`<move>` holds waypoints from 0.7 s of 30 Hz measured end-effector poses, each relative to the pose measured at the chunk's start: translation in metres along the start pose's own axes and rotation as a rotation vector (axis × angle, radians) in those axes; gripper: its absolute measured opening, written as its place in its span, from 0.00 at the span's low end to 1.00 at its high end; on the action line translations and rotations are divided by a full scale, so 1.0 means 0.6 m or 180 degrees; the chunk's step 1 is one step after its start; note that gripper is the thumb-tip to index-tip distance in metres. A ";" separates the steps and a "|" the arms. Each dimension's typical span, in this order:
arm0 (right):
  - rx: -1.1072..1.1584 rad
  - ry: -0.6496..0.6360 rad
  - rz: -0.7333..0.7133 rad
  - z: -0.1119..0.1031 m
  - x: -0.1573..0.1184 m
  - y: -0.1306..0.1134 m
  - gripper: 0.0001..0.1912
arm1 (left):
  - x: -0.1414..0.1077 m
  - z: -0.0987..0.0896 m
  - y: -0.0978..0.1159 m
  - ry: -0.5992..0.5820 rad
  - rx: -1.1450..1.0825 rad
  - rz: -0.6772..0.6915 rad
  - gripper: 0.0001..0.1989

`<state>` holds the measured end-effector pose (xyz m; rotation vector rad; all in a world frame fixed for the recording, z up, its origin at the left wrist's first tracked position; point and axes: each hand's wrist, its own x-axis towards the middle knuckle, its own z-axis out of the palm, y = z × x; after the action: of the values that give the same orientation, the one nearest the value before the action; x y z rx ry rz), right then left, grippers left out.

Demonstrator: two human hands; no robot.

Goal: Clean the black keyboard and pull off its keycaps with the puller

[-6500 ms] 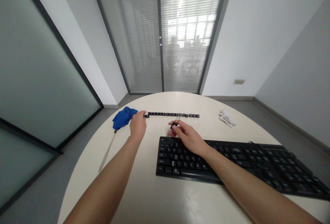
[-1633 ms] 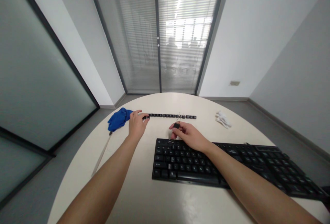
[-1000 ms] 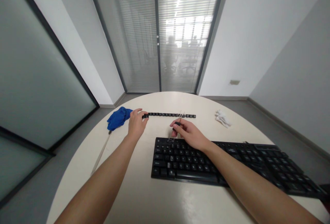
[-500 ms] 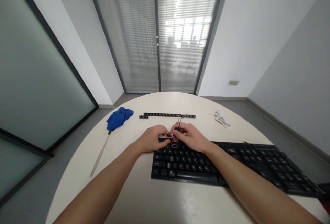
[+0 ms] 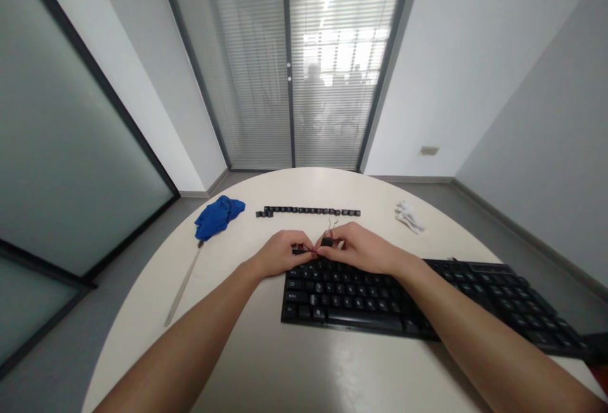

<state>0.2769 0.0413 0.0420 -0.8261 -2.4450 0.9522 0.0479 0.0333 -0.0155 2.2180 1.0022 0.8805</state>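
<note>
A black keyboard (image 5: 365,318) lies at a slant across the near part of the table. Over its upper left corner my left hand (image 5: 284,253) has its thumb and fingers pinched together; what is between the fingertips is too small to name. My right hand (image 5: 363,247) is closed beside it, fingertips nearly touching the left ones. Thin wires of a keycap puller (image 5: 335,224) stick up from the right hand, whose fingers also meet a small black piece (image 5: 327,242). Beyond the hands runs a row of loose black keycaps (image 5: 308,210).
The round white table (image 5: 228,362) holds a blue cloth duster (image 5: 216,218) with a pale handle at the left. A crumpled white glove (image 5: 409,218) lies at the right. Glass panels with blinds (image 5: 256,83) stand behind the table.
The right hand has turned and drawn closer to the left fingertips. The puller wires sit lower, and the metal part seen over the keys before is no longer visible. The view has shifted slightly.
</note>
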 end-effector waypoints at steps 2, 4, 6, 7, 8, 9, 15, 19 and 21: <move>0.0040 -0.0117 0.0041 -0.012 -0.002 0.000 0.17 | 0.003 0.002 -0.004 0.0056 -0.0141 0.0059 0.06; 0.0163 -0.0182 0.0084 -0.015 -0.002 0.004 0.17 | 0.005 0.002 -0.007 0.0058 -0.0234 0.0109 0.06; 0.0365 -0.0181 0.0127 -0.010 -0.001 0.012 0.17 | 0.006 0.002 -0.006 0.0041 -0.0299 0.0147 0.06; 0.0473 -0.0162 0.0134 -0.006 0.000 0.016 0.17 | 0.006 0.001 -0.005 0.0036 -0.0324 0.0173 0.07; 0.0560 -0.0138 0.0127 -0.002 0.000 0.021 0.17 | 0.006 0.000 -0.004 0.0032 -0.0346 0.0204 0.07; 0.0613 -0.0112 0.0114 0.002 0.001 0.025 0.17 | 0.006 -0.001 -0.002 0.0023 -0.0365 0.0238 0.06; 0.0770 0.0027 0.0178 0.010 0.004 0.044 0.17 | 0.006 0.002 0.007 -0.0069 -0.0386 0.0293 0.11; 0.0837 0.0019 0.0170 0.011 0.004 0.050 0.18 | 0.008 0.004 0.011 -0.0139 -0.0544 0.0219 0.09; 0.0520 0.0129 0.0117 0.012 0.004 0.050 0.18 | 0.008 0.003 0.013 -0.0163 -0.0585 0.0204 0.08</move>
<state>0.2830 0.0575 0.0160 -0.8273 -2.2892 1.1206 0.0553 0.0323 -0.0096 2.1156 0.7972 0.9014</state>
